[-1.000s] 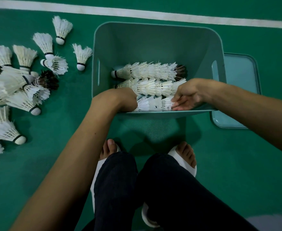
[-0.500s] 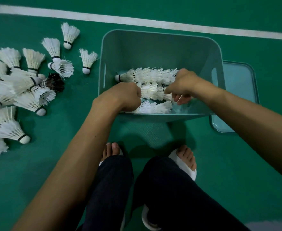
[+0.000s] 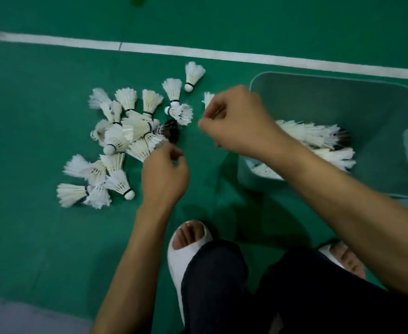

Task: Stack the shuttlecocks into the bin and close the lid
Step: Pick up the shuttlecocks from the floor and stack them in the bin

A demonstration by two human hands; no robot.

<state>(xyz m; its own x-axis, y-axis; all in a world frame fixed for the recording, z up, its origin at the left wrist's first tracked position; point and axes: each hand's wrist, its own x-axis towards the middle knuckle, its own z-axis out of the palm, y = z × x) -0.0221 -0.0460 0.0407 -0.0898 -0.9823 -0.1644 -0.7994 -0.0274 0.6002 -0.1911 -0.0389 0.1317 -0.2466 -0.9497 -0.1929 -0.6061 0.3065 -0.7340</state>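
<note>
- Left hand (image 3: 164,174) is hovering at the near edge of the loose shuttlecocks (image 3: 125,131), fingers loosely curled, nothing visibly in them.
- Right hand (image 3: 236,119) is hanging curled just beside a lone shuttlecock (image 3: 207,98); blur is hiding whether it is pinching anything.
- Those loose shuttlecocks are lying heaped on the green floor (image 3: 41,237), left of the bin (image 3: 343,97).
- Stacked shuttlecocks (image 3: 318,136) are lying in rows inside the bin.

one bin (image 3: 318,97), one dark shuttlecock (image 3: 170,130), about nineteen loose white shuttlecocks (image 3: 194,73), two white slippers (image 3: 177,259).
</note>
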